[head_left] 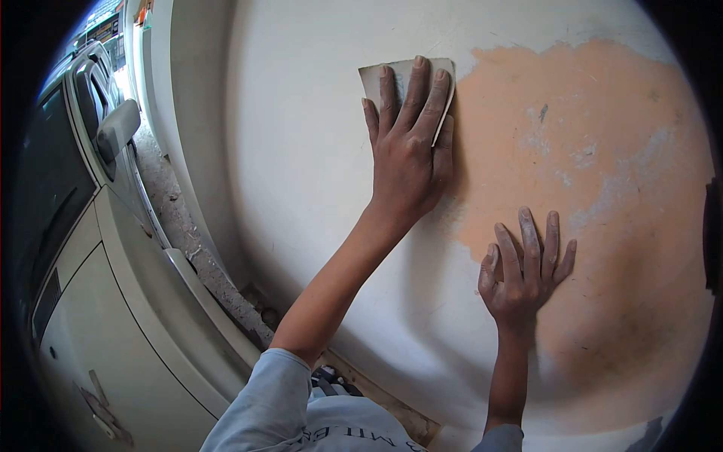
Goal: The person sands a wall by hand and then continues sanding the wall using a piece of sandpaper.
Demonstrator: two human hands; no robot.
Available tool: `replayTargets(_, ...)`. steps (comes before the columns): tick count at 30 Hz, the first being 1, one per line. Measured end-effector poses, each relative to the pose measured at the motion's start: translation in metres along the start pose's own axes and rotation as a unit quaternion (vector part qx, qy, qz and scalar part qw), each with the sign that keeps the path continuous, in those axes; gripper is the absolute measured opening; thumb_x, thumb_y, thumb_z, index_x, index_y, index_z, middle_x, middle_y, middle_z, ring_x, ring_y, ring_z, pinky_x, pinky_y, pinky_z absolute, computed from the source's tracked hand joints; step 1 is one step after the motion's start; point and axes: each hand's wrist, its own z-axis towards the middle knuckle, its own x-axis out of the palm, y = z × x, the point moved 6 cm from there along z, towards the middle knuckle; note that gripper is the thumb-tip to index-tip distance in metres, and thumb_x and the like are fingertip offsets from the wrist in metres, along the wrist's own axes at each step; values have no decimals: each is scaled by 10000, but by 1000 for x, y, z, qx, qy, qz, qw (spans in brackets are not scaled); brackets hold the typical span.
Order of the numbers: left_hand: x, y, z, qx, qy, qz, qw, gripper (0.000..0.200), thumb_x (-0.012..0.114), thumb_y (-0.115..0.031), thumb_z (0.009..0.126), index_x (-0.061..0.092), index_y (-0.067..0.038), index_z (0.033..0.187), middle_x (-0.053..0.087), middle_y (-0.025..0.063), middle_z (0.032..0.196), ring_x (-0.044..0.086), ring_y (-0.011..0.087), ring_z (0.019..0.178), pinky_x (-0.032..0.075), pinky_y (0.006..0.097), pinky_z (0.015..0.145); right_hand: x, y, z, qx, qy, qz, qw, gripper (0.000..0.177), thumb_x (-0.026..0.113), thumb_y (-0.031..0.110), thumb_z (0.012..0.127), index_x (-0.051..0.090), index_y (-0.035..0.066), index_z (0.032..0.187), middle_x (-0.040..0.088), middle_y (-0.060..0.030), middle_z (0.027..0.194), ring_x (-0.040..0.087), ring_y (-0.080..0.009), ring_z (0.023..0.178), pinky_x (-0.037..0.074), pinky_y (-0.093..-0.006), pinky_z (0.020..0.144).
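A folded greyish sheet of sandpaper (369,77) lies against the wall (316,120) under the fingers of my left hand (410,162). Those fingers are stretched upward over the sheet, with the thumb along its right edge. Just right of the sheet begins a large peach-orange patch (520,98) with ragged edges and pale grey worn spots. Lower on this patch, toward its left side, my right hand (520,279) rests with its fingers spread and nothing visible in it. Pale dust coats the fingertips of both hands.
A pale vehicle (135,301) with a side mirror (118,129) stands close on my left. Between it and the wall runs a narrow strip of rough ground (169,192). A dark object (712,233) shows at the right edge.
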Motion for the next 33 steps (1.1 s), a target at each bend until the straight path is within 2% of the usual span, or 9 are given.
replayTargets(19,-1,1,-5,1,7,12,1000,410,406,-103,898,429,-93,1308,299,111,1420,144,382,1337,124,555,1039,-2,-1,0,6,-4,8,1000,220,579,177,753,637,216,961,557,-8,1193,425,-299,1212,160,-537,1038)
replayTargets(22,-3,17,-32,-24,20,-1,1000,464,479,-68,838,435,-96,1299,302,127,1416,159,421,1321,125,604,1017,-3,0,0,5,-7,11,1000,221,575,169,750,641,209,957,567,-4,1178,432,-292,1207,168,-535,1033)
replayTargets(27,-11,56,-119,-108,63,-35,992,416,441,-53,872,434,-26,1287,298,182,1405,140,398,1335,104,546,1041,-2,1,0,8,-12,23,1000,214,566,179,754,644,204,952,577,7,1161,450,-263,1194,176,-528,1029)
replayTargets(30,-9,53,-109,-68,54,-32,996,417,430,-70,883,419,-19,1297,289,183,1410,130,398,1338,71,542,1045,-2,0,0,12,-14,33,999,209,557,190,763,644,202,953,572,17,1171,453,-246,1192,176,-525,1029)
replayTargets(33,-2,21,-29,24,37,-13,999,428,423,-89,886,404,-32,1310,282,181,1414,121,408,1336,59,552,1043,0,-1,-2,7,-8,33,999,211,532,221,789,637,204,971,555,32,1203,444,-233,1202,176,-527,1027)
